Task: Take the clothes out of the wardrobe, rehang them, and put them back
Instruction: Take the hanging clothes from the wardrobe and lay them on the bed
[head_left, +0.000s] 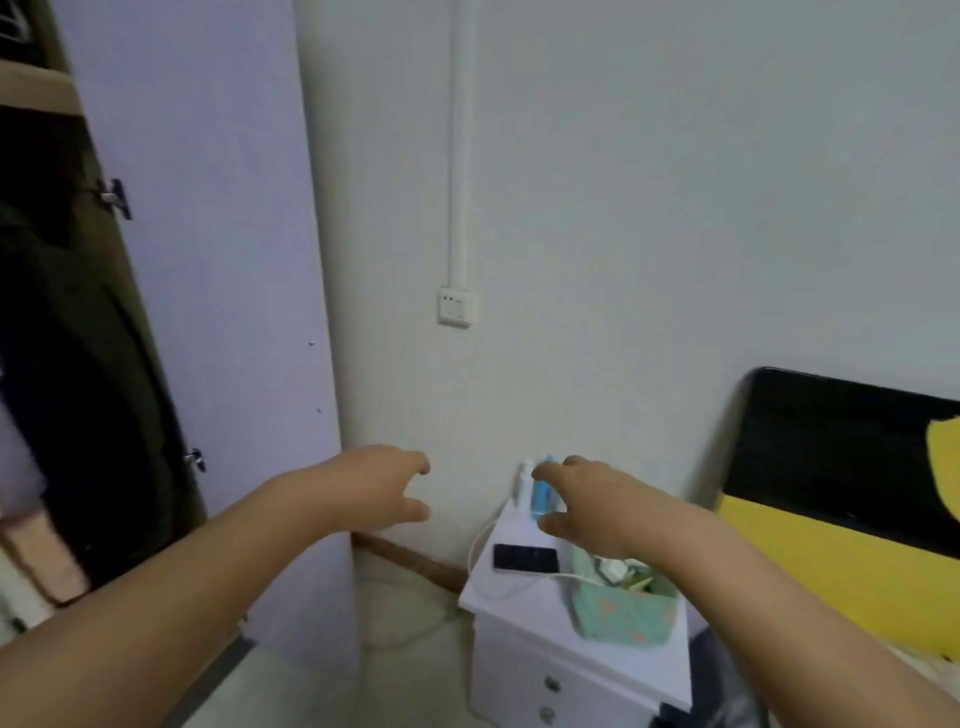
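Observation:
The wardrobe stands at the far left with its pale lilac door (208, 260) swung open. Dark clothes (78, 364) hang inside it, mostly in shadow. My left hand (379, 488) is stretched forward in front of the wall, to the right of the door, fingers loosely spread and holding nothing. My right hand (582, 504) reaches forward above the bedside cabinet, also empty, with its fingers relaxed. Both hands are well apart from the clothes. The picture is blurred.
A white bedside cabinet (524, 587) stands below my right hand with a black phone (524, 558), a white cable, small bottles (540, 493) and a green fabric basket (628, 613). A black and yellow headboard (841, 488) is at the right. A wall socket (456, 306) sits above.

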